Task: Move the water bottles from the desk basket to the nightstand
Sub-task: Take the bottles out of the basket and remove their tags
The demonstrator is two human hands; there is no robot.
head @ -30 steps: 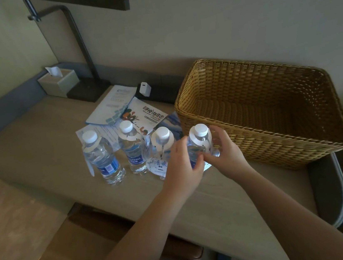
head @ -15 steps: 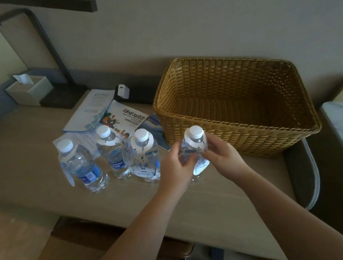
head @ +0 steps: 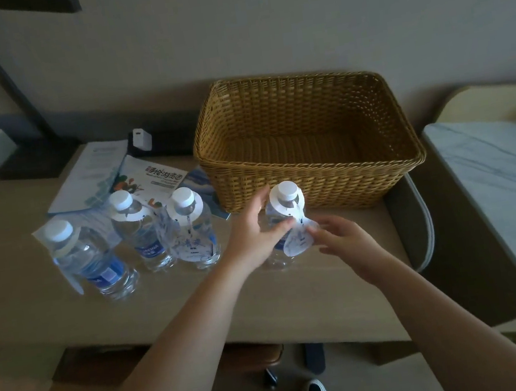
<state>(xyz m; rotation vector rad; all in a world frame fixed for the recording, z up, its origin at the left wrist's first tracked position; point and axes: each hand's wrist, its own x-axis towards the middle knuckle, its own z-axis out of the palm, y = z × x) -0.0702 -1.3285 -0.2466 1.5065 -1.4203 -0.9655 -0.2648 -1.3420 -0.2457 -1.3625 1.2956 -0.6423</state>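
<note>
- The rightmost water bottle (head: 286,214) stands upright on the worktop (head: 297,301), just in front of the wicker basket (head: 308,142) and between the two hands.
- The left hand (head: 255,231) wraps the bottle's left side; its fingers (head: 282,225) curl onto the body below the neck, thumb raised near the cap.
- The right hand (head: 344,239) sits low on the bottle's right; its fingers pinch the paper neck tag (head: 297,241) that hangs down the front.
- Three more bottles stand in a row to the left: the far-left bottle (head: 89,257), the second bottle (head: 138,234) and the third bottle (head: 192,233), close beside one another and apart from the held one.
- The basket is near the worktop's right end; past that edge there is a gap, then the pale marble nightstand (head: 504,182) further right.
- Bare worktop lies between the bottles and the near edge.
- Leaflets (head: 96,174) lie flat behind the row of bottles.
- Each bottle is clear plastic with a white screw cap and a white paper collar; the left two show blue labels.
</note>
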